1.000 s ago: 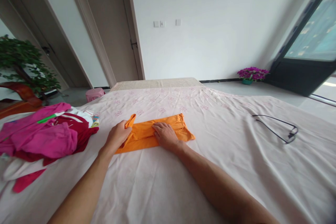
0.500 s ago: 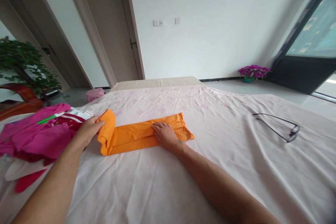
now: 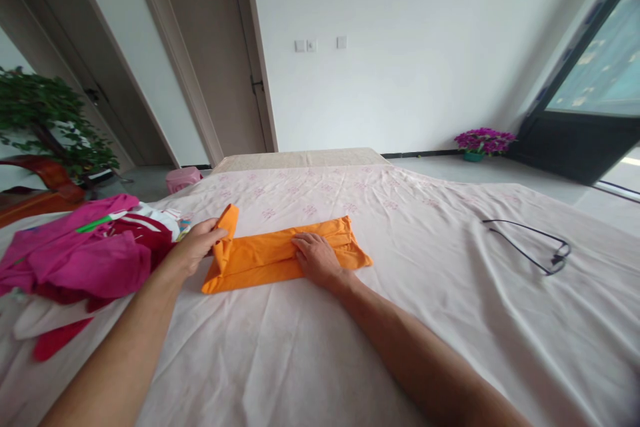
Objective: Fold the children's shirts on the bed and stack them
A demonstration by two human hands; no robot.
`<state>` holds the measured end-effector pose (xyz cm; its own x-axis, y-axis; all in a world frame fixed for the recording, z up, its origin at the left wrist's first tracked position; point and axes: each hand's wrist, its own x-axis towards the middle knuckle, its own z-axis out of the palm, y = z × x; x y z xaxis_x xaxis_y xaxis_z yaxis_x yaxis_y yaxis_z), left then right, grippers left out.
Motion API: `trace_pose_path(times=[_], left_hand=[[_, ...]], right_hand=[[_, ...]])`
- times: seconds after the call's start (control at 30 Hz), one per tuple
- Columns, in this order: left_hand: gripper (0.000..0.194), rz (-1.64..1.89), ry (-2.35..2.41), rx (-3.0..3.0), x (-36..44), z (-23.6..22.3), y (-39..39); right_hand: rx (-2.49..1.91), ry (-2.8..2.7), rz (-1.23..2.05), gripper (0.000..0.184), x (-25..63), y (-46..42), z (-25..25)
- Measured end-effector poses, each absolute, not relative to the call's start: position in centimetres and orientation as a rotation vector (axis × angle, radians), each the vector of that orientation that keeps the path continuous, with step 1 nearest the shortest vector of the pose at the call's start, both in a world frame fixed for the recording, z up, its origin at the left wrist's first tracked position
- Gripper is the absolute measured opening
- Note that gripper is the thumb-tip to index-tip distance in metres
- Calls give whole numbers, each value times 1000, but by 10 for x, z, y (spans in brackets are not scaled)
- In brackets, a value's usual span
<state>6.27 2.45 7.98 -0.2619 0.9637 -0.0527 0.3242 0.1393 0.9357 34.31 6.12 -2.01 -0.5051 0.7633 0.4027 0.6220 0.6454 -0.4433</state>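
Observation:
An orange folded garment [image 3: 263, 255] lies as a long strip on the pale bedsheet [image 3: 280, 353]; I cannot tell which kind of garment. Its left end is raised and curls over. My left hand [image 3: 203, 245] is closed on that raised end, thumb and fingers pinching the cloth. Flat on the strip, right of its middle, rests my right hand [image 3: 317, 258], fingers stretched out and pressing down. The strip's right end spreads past this hand, with creases along it.
A heap of pink, red and white clothes [image 3: 95, 253] lies to the left. Black-framed glasses [image 3: 555, 257] rest on the sheet at the right. Beyond the bed stand a pink stool [image 3: 183, 179], a potted plant [image 3: 45, 113] and purple flowers [image 3: 484, 141].
My left hand has moved right, carrying the garment's left end up and inward over the strip. My right hand stays on the cloth. The camera view has shifted slightly.

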Motion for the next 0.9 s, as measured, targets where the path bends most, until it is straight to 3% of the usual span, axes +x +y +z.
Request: trace_pose_path(times=[0.27, 0.5, 0.63, 0.77, 0.9], left_hand=[[17, 1009, 1535, 1428, 127, 41, 53], [14, 1023, 1582, 1424, 145, 10, 59], [23, 1020, 1541, 1447, 149, 6, 56], [48, 950, 1460, 1468, 139, 14, 53], [49, 951, 1627, 1758, 113, 10, 53]], right_hand=[[-1069, -2098, 407, 42, 346, 71, -29], [-1069, -2105, 427, 42, 346, 70, -27], [-1082, -2084, 436, 41, 347, 69, -25], [-1069, -2078, 426, 37, 347, 67, -21], [-1030, -2148, 358, 39, 348, 60, -12]])
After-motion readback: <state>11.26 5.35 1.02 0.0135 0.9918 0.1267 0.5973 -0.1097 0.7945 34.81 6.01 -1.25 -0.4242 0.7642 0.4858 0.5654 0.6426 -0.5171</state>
